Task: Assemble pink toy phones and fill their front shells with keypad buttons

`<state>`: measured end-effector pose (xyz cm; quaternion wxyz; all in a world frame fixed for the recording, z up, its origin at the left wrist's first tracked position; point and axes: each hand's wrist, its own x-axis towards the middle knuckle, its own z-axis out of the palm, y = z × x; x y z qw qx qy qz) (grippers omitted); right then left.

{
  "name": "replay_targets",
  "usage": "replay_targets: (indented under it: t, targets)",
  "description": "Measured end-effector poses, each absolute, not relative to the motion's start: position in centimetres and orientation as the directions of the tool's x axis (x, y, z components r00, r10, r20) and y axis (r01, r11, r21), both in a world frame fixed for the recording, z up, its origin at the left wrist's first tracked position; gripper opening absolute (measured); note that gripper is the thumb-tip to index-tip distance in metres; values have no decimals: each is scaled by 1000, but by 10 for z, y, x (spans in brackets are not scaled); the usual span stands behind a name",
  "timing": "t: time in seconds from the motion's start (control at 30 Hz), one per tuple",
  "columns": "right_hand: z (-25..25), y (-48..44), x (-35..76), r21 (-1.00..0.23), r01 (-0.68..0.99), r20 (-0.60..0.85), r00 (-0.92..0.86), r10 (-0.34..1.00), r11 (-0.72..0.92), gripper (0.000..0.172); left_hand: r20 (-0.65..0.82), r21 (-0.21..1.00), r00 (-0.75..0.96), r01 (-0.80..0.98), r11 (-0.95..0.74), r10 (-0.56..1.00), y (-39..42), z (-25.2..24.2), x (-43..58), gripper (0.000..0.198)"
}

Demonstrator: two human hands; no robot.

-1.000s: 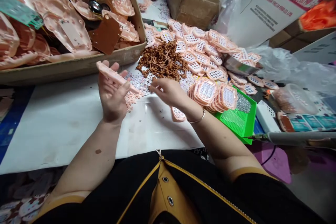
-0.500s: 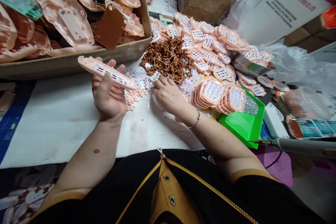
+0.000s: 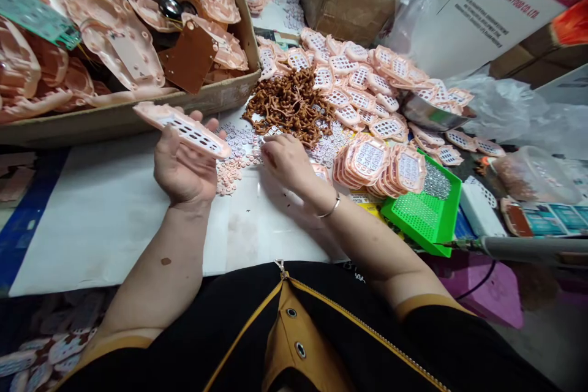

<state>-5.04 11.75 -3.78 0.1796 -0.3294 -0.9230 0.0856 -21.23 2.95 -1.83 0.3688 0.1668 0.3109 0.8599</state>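
- Far left, a carton (image 3: 229, 95) holds larger pink housings (image 3: 122, 52), some with circuit boards (image 3: 37, 12) lying among them;
- the left hand (image 3: 186, 174) is partly curled, holding a pink panel (image 3: 188, 131) between thumb and fingers, tilted above the white work surface (image 3: 114, 214); its openings look dark, so I judge it unfilled;
- between the hands lie small pink pieces (image 3: 228, 177) and pale keys (image 3: 239, 139), plenty still loose;
- the right hand (image 3: 287, 162) is bent narrow over the keys' edge; its fingertips are hidden, so I cannot tell whether it grips one;
- behind it sits a brown heap (image 3: 294, 107); further right, stacked panels (image 3: 362, 159) look filled, at least on top; the panel heap (image 3: 356, 101) behind shows dark openings and seems left to do;
- against a second ago, the held panel's face has turned into view from nearly edge-on; the stacks look unchanged.
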Motion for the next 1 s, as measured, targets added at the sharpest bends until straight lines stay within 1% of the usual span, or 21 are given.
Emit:
replay_targets:
  t: [0.07, 0.13, 0.17, 0.23, 0.33, 0.4, 0.5, 0.57, 0.6, 0.7, 0.77, 0.83, 1.0]
  targets:
    - [-31, 116, -40, -505, 591, 251, -597, 761, 630, 20, 29, 654, -553, -620, -434, 833, 29, -19, -210, 43]
    - [-26, 110, -30, -680, 520, 251, -498, 830, 517, 17, -23, 662, -440, -680, -316, 898, 27, -20, -206, 42]
    - [-23, 106, -27, -730, 468, 271, -472, 839, 498, 16, -42, 671, -400, -690, -271, 916, 27, -20, -203, 42]
    - [-18, 95, -22, -764, 377, 326, -475, 818, 524, 16, -40, 700, -339, -681, -216, 940, 25, -22, -198, 42]
    - [-13, 77, -21, -756, 304, 372, -530, 762, 580, 16, 21, 741, -265, -643, -192, 964, 23, -26, -191, 44]
    - [-14, 68, -24, -726, 280, 416, -549, 725, 628, 17, 44, 761, -222, -624, -177, 974, 22, -29, -188, 49]
    - [-19, 59, -28, -593, 290, 532, -560, 635, 752, 24, 61, 770, -192, -616, -169, 979, 20, -31, -186, 57]
    - [-21, 57, -30, -493, 315, 593, -560, 578, 811, 26, 82, 767, -194, -614, -186, 978, 20, -31, -187, 58]
    - [-21, 56, -31, -466, 316, 615, -556, 559, 827, 25, 92, 764, -195, -615, -194, 977, 20, -31, -187, 57]
    - [-19, 56, -31, -467, 270, 637, -558, 532, 842, 23, 110, 745, -170, -639, -194, 979, 22, -33, -188, 58]
    - [-17, 56, -31, -489, 235, 635, -565, 527, 840, 24, 117, 726, -145, -663, -184, 982, 22, -34, -188, 63]
    - [-17, 55, -30, -477, 213, 644, -575, 504, 853, 27, 118, 705, -136, -686, -180, 984, 22, -34, -188, 64]
    - [-22, 51, -25, -298, 209, 694, -622, 362, 931, 23, 116, 641, -138, -746, -181, 984, 20, -30, -186, 66]
